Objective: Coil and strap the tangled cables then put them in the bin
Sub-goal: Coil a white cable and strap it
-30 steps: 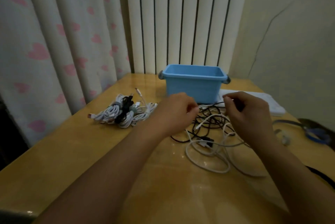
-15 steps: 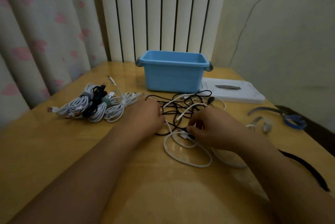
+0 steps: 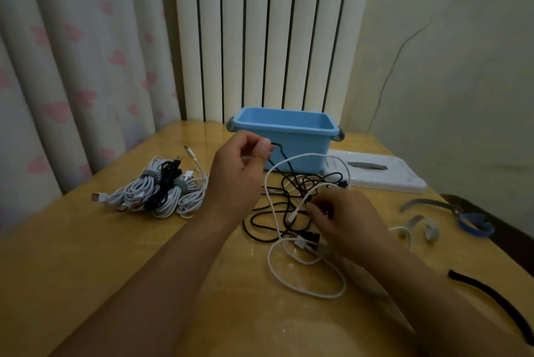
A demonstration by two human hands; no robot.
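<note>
A tangle of black and white cables (image 3: 291, 212) lies on the wooden table in front of the blue bin (image 3: 300, 148). My left hand (image 3: 241, 171) is raised above the table and pinches the end of a black cable (image 3: 281, 154), lifting it up in front of the bin. My right hand (image 3: 346, 221) is low in the tangle, its fingers curled on the cables near a white plug. A white loop (image 3: 306, 278) trails toward me. Several coiled, strapped cables (image 3: 156, 192) lie in a pile at the left.
A white flat lid (image 3: 384, 174) lies right of the bin. Loose straps lie at the right: a grey one (image 3: 422, 203), a blue one (image 3: 474, 226), a white one (image 3: 427, 232) and a long black one (image 3: 491, 299). Curtain and radiator stand behind the table.
My left hand rose from the table, pulling a black cable end up out of the tangle. My right hand stayed low in the tangle. The camera tilted up a little.
</note>
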